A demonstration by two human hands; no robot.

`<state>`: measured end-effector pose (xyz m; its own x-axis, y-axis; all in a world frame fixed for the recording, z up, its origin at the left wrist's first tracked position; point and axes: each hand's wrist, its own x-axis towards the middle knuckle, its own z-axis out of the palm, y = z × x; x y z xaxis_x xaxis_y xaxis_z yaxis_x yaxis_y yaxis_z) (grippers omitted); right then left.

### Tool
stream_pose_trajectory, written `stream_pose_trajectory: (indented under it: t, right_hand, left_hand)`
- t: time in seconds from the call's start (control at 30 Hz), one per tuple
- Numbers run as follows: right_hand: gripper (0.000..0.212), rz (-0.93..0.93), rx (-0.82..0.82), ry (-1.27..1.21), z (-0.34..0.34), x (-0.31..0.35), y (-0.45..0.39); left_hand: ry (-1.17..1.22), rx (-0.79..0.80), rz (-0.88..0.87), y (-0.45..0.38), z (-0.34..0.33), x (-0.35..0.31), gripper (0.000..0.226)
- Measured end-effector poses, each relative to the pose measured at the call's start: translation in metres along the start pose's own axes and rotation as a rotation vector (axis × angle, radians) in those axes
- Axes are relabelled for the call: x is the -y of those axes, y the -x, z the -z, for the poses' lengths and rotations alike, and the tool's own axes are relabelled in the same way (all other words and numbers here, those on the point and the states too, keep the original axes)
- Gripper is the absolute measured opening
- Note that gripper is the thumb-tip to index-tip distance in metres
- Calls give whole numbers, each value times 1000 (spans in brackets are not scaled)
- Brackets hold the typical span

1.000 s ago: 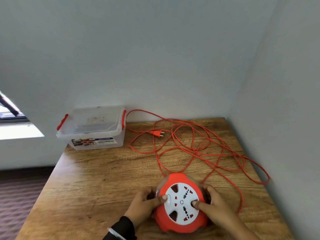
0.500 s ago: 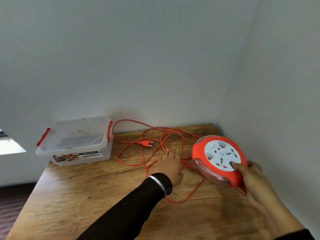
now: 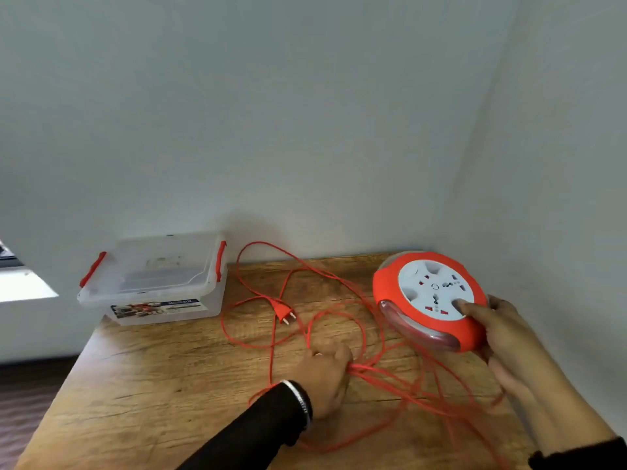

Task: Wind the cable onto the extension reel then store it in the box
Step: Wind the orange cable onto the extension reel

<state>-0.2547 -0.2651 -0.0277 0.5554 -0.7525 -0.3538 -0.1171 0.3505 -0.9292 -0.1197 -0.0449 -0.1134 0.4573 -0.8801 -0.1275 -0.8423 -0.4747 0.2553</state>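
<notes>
The orange extension reel (image 3: 431,300), lifted off the desk (image 3: 152,385) since a second ago, is gripped by the right hand (image 3: 502,337); loose cable (image 3: 383,374) is now bunched in the closed left hand (image 3: 325,374). Winding seems imminent; the box (image 3: 152,283) is lidded.

A grained, matt wooden table (image 3: 142,395) is seen; the box (image 3: 159,283) is of clear plastic, the reel (image 3: 431,300) of smooth red and white plastic.
</notes>
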Motion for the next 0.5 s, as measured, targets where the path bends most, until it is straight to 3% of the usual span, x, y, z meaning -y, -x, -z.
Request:
stream_pose_trajectory:
  t: [0.13, 0.2, 0.37, 0.43, 0.5]
  right_hand:
    - [58, 58, 104, 11, -22, 30, 1]
    - [57, 93, 161, -2, -37, 51, 3]
    - [58, 179, 250, -59, -86, 92, 18]
    - [55, 179, 298, -113, -108, 97, 26]
    - [55, 175, 333, -132, -128, 95, 32]
  left_hand:
    - [610, -80, -38, 56, 83, 2, 6]
    - [924, -86, -3, 78, 128, 13, 14]
    - [1634, -290, 70, 127, 212, 86, 23]
    - [1747, -465, 219, 140, 224, 119, 10]
    - [1671, -631, 512, 142, 215, 148, 14]
